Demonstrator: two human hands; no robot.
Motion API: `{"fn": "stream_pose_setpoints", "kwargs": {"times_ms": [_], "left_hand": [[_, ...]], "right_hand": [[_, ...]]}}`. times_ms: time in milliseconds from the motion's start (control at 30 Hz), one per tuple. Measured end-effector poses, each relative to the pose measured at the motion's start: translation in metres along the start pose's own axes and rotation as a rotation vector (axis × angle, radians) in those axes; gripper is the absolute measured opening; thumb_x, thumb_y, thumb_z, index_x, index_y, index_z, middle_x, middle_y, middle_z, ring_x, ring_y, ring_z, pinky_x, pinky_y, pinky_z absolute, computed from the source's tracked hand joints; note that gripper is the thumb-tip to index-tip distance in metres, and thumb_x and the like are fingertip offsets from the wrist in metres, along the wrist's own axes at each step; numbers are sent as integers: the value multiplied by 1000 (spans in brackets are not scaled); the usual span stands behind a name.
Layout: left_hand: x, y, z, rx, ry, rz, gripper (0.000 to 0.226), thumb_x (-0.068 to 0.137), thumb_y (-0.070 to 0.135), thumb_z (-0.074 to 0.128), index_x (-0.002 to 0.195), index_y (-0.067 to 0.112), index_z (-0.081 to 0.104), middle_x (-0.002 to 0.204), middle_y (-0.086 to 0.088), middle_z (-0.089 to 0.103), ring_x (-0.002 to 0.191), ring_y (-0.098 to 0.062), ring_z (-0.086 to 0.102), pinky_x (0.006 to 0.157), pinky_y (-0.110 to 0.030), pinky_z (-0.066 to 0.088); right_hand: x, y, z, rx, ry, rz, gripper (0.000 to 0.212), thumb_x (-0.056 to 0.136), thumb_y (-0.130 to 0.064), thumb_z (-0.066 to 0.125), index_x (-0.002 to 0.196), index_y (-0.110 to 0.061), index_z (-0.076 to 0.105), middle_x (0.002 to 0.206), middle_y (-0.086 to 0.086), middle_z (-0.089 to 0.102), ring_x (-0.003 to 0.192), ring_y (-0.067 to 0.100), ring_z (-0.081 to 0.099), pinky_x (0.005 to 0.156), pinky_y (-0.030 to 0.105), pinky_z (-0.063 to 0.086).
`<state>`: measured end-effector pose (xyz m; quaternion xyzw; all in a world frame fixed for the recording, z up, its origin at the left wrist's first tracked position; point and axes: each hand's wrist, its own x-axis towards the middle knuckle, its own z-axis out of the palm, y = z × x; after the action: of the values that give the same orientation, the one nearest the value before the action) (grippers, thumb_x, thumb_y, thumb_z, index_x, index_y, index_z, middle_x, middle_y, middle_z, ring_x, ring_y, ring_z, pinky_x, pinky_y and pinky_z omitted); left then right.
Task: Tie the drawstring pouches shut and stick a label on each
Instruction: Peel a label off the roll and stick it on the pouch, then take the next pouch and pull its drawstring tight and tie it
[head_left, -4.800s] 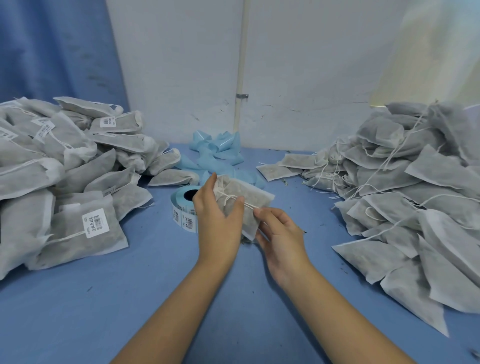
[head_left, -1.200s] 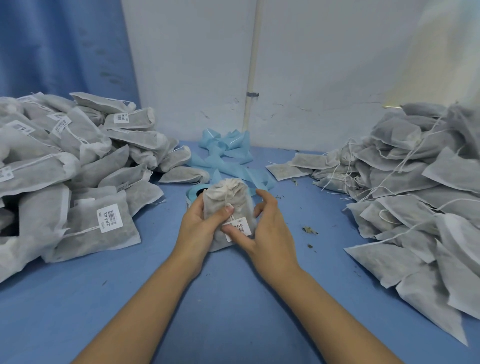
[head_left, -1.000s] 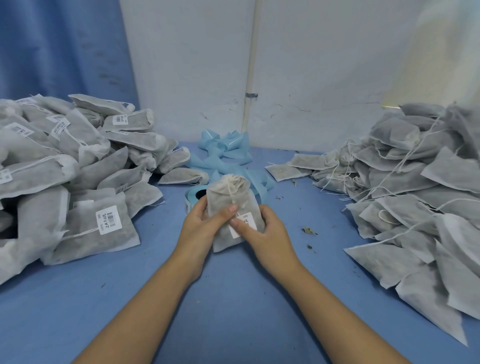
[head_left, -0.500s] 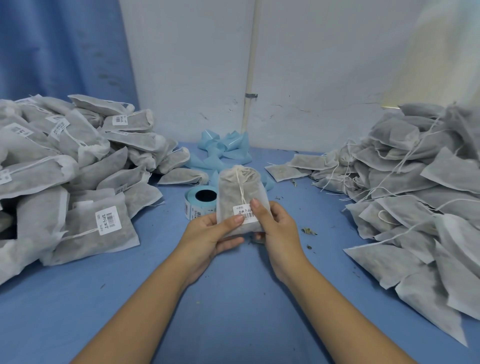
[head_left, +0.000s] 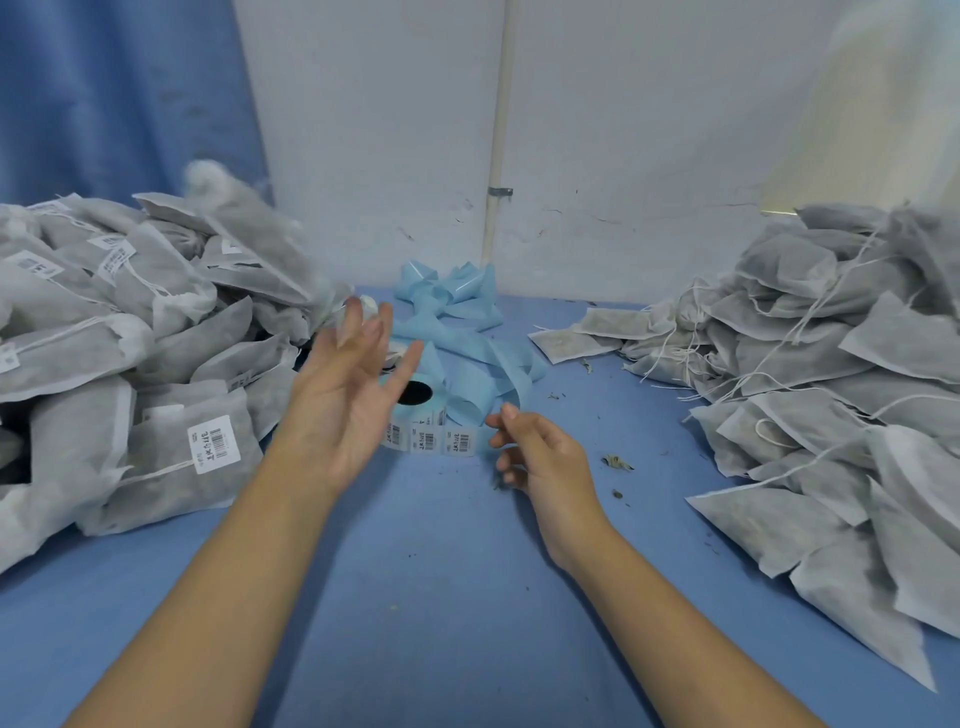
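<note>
A grey pouch (head_left: 239, 218) is blurred in the air above the left pile of labelled, tied pouches (head_left: 119, 332). My left hand (head_left: 348, 395) is raised palm-up with its fingers spread and holds nothing. My right hand (head_left: 535, 452) hovers low over the blue table with loosely curled fingers, empty. The roll of barcode labels (head_left: 426, 421) sits between and just beyond my hands. A pile of unlabelled pouches (head_left: 841, 364) with loose white strings lies on the right.
A heap of used light-blue backing strip (head_left: 457, 322) lies behind the roll, against the white wall. Small dried plant bits (head_left: 615, 461) are scattered on the blue table (head_left: 457, 597) near my right hand. A blue curtain (head_left: 119, 93) hangs at the back left.
Both hands held the labelled pouch upright half a second ago. It has left my hands and is flying toward the left pile. My left hand has swung up and open; my right has drawn back.
</note>
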<state>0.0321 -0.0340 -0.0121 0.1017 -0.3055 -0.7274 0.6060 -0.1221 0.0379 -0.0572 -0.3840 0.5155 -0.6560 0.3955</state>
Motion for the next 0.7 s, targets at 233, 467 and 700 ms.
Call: {"fn": "stream_pose_setpoints", "kwargs": {"times_ms": [233, 467, 700], "left_hand": [[-12, -12, -1, 300, -33, -165, 34, 92, 1, 49, 125, 8, 54, 115, -1, 70, 102, -16, 68, 75, -26, 58], [-23, -30, 15, 606, -76, -240, 23, 94, 4, 46, 103, 13, 66, 87, -2, 75, 68, -12, 68, 68, -21, 51], [-37, -72, 56, 908, -244, -166, 28, 89, -5, 49, 85, 16, 68, 81, 1, 72, 73, -5, 64, 67, -11, 48]], "right_hand": [[2, 2, -3, 39, 19, 23, 20, 94, -14, 56, 80, -10, 69, 68, -1, 58, 51, 7, 47, 48, 15, 42], [5, 0, -7, 6, 79, 8, 19, 94, -12, 55, 80, -10, 68, 64, -3, 59, 49, 7, 49, 50, 17, 45], [13, -7, -32, -280, 186, -70, 22, 84, 0, 53, 74, -14, 66, 62, -10, 61, 59, 2, 54, 59, 14, 41]]}}
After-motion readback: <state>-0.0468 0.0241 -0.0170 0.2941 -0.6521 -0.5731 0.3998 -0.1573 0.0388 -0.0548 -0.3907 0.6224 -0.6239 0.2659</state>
